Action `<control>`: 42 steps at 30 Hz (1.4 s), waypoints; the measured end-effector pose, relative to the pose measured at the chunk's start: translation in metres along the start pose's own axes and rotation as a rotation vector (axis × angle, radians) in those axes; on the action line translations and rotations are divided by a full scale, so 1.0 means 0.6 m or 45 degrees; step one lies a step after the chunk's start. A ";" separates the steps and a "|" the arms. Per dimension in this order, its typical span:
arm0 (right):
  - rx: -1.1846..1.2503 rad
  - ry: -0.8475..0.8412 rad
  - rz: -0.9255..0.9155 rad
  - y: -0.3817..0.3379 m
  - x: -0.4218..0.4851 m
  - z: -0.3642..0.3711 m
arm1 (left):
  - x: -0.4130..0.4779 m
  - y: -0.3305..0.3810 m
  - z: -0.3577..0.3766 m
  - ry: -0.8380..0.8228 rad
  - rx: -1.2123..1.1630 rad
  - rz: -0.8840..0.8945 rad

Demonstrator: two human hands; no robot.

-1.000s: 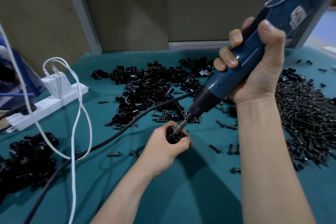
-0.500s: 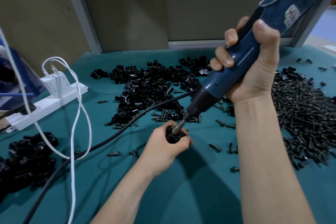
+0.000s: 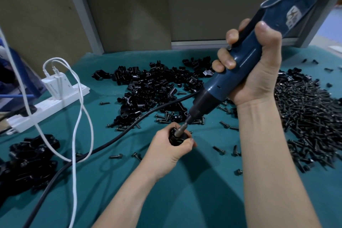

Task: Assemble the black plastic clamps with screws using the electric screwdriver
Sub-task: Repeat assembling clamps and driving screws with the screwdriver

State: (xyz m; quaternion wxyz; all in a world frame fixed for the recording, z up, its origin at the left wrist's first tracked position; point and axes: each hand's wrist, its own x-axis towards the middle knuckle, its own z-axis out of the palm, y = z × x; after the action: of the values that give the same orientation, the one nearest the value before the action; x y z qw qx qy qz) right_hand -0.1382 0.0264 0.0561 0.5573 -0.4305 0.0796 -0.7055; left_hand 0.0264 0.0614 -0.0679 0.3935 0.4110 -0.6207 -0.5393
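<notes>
Over the last second the driver (image 3: 218, 89) tips slightly more upright, its top end swinging a little to the left, while the bit (image 3: 180, 130) stays planted in the clamp (image 3: 175, 139). The left hand (image 3: 166, 153) has not shifted. Its fingers and thumb curl tightly round the clamp, holding it just above the table (image 3: 203, 200) near the middle. The right hand (image 3: 259, 72) wraps the driver's blue body in a full fist, thumb on top and fingers across the black lever.

The tip holding its place suggests a screw is being driven home, though the screw itself is hidden by the bit and fingers. This clamp looks nearly done. The loose clamps (image 3: 151, 87) behind and the screws (image 3: 305, 109) heaped at the right show that much work remains.
</notes>
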 end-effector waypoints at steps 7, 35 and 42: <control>0.024 0.019 0.005 -0.002 -0.002 -0.004 | -0.002 0.004 0.001 0.021 -0.019 -0.034; 0.293 -0.291 0.051 -0.006 -0.002 -0.019 | -0.008 0.015 -0.018 -0.443 -0.213 -0.224; 0.618 -0.596 0.145 -0.004 0.004 -0.030 | -0.017 0.019 -0.024 -0.829 -0.408 -0.443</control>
State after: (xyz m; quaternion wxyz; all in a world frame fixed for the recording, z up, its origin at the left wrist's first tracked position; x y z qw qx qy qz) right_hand -0.1523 0.0186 0.0478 0.6850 -0.4304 -0.1967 -0.5539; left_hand 0.0422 0.0668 -0.0558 0.1383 0.2512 -0.5419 -0.7900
